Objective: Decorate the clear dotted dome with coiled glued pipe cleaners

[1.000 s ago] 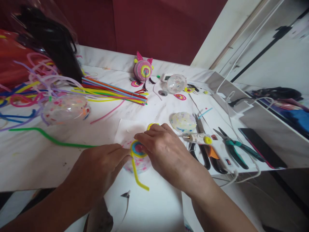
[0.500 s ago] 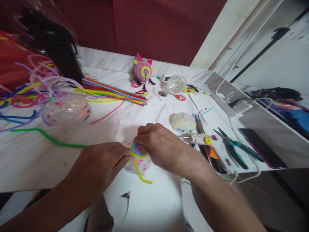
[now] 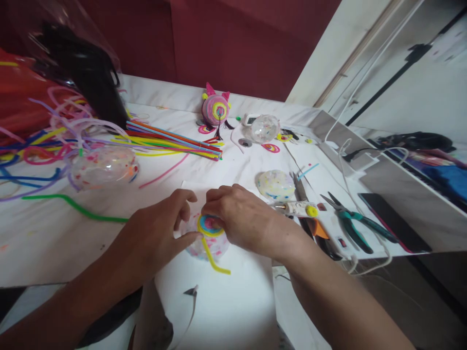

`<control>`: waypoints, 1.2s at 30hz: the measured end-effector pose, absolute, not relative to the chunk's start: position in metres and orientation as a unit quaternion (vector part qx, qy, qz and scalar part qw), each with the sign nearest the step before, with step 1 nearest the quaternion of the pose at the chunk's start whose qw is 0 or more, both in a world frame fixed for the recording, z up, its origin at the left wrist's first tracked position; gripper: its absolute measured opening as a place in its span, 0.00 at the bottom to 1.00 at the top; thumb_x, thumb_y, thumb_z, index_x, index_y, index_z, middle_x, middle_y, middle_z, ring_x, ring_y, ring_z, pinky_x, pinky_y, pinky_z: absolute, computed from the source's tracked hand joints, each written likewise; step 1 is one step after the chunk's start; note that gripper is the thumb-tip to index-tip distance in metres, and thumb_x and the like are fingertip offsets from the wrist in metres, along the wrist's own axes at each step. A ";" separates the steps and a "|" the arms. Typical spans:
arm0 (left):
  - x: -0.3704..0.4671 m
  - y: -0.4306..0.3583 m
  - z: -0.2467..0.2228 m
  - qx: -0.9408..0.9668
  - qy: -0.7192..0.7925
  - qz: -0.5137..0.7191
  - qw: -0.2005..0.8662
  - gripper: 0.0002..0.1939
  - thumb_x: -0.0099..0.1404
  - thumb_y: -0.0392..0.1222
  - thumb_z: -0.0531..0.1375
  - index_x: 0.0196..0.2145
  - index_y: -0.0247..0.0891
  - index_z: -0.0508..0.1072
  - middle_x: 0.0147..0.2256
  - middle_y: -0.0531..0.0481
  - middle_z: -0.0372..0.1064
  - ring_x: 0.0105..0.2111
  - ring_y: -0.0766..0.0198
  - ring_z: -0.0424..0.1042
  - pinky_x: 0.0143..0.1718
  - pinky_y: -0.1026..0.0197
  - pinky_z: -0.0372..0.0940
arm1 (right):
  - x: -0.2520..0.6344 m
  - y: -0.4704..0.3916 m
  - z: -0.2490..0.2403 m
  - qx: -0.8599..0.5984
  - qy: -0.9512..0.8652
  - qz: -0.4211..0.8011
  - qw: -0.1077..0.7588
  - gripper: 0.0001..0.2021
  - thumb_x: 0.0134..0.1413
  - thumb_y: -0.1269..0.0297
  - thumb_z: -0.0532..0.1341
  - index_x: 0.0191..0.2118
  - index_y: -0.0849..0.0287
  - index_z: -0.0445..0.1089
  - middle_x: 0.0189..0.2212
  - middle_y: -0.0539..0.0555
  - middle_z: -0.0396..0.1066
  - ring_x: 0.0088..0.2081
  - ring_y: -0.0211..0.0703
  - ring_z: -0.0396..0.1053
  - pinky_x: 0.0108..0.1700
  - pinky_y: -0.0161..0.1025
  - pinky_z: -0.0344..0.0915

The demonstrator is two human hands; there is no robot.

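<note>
A coil of pipe cleaner (image 3: 208,224), yellow outside, blue within and pink at its centre, lies on a clear plastic dome (image 3: 209,250) with pink flecks. A bent yellow tail hangs from the coil toward me. My right hand (image 3: 237,218) grips the coil from the right, its fingertips partly hidden. On the other side my left hand (image 3: 164,228) has thumb and fingers parted, the thumb tip close to the coil's lower left edge. Whether that thumb touches it I cannot tell. White paper (image 3: 219,306) lies under the dome.
Loose pipe cleaners (image 3: 171,141) and a clear dome (image 3: 105,167) are on the left. To the right lie another dome (image 3: 275,184), a glue gun (image 3: 297,209), pliers (image 3: 350,218) and a phone (image 3: 394,221). A pink decorated ball (image 3: 215,109) stands at the back.
My left hand has opened, its fingers lifting off the coil and spreading apart. My right hand stays on the coil. The view has shifted slightly.
</note>
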State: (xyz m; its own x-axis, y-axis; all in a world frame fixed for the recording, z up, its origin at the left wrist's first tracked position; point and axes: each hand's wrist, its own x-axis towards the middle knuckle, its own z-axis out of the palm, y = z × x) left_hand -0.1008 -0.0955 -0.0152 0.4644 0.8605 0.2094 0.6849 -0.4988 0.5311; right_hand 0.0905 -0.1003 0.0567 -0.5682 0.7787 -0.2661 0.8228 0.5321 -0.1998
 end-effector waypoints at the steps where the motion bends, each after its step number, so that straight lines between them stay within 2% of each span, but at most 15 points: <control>1: -0.100 -0.095 -0.014 0.832 0.465 0.240 0.185 0.21 0.56 0.44 0.62 0.48 0.47 0.65 0.31 0.59 0.69 0.25 0.66 0.68 0.27 0.63 0.61 | 0.091 -0.100 0.056 0.459 0.872 -0.155 0.067 0.12 0.59 0.81 0.60 0.42 0.63 0.78 0.42 0.56 0.74 0.43 0.43 0.69 0.45 0.39 0.60; 6: -0.096 -0.090 -0.011 0.832 0.452 0.253 0.200 0.22 0.53 0.44 0.60 0.48 0.45 0.65 0.37 0.55 0.71 0.33 0.62 0.72 0.35 0.60 0.68 | 0.095 -0.102 0.052 0.461 0.872 -0.162 0.015 0.12 0.56 0.83 0.60 0.38 0.62 0.76 0.41 0.56 0.76 0.43 0.43 0.72 0.44 0.38 0.61; 11: -0.097 -0.087 -0.009 0.844 0.423 0.233 0.235 0.26 0.55 0.43 0.59 0.52 0.46 0.61 0.42 0.52 0.76 0.40 0.57 0.76 0.41 0.55 0.70 | 0.096 -0.104 0.047 0.502 0.849 -0.158 -0.034 0.16 0.57 0.82 0.60 0.49 0.61 0.69 0.43 0.57 0.78 0.40 0.44 0.74 0.38 0.38 0.60; 19: -0.097 -0.087 -0.007 0.845 0.413 0.195 0.278 0.30 0.60 0.43 0.58 0.59 0.46 0.55 0.48 0.47 0.79 0.51 0.51 0.76 0.49 0.48 0.69 | 0.096 -0.106 0.043 0.538 0.829 -0.146 -0.029 0.21 0.56 0.81 0.60 0.54 0.62 0.61 0.38 0.56 0.78 0.38 0.47 0.74 0.34 0.38 0.55; 26: -0.097 -0.082 -0.005 0.858 0.405 0.169 0.266 0.37 0.58 0.42 0.59 0.64 0.45 0.53 0.47 0.46 0.78 0.51 0.50 0.75 0.51 0.45 0.68 | 0.103 -0.119 0.040 0.525 0.829 -0.171 -0.083 0.22 0.54 0.80 0.62 0.53 0.61 0.60 0.42 0.58 0.77 0.42 0.49 0.73 0.40 0.41 0.59; 29: -0.098 -0.081 -0.003 0.870 0.393 0.171 0.242 0.38 0.59 0.43 0.59 0.65 0.45 0.51 0.48 0.46 0.78 0.49 0.51 0.76 0.50 0.47 0.69 | 0.104 -0.134 0.037 0.503 0.837 -0.180 -0.118 0.22 0.55 0.71 0.67 0.53 0.61 0.60 0.44 0.61 0.76 0.46 0.53 0.72 0.45 0.45 0.62; 32: -0.101 -0.082 -0.003 0.880 0.387 0.168 0.218 0.39 0.60 0.42 0.59 0.66 0.46 0.49 0.47 0.47 0.78 0.48 0.52 0.76 0.50 0.48 0.70 | 0.102 -0.147 0.033 0.495 0.843 -0.168 -0.127 0.30 0.51 0.62 0.73 0.55 0.64 0.61 0.47 0.64 0.74 0.49 0.58 0.70 0.49 0.50 0.63; 36: -0.102 -0.082 -0.004 0.880 0.391 0.169 0.210 0.39 0.60 0.44 0.59 0.67 0.46 0.50 0.46 0.45 0.78 0.48 0.48 0.76 0.49 0.46 0.70 | 0.099 -0.153 0.026 0.495 0.850 -0.137 -0.115 0.33 0.50 0.68 0.71 0.60 0.64 0.59 0.48 0.63 0.73 0.51 0.58 0.68 0.52 0.52 0.63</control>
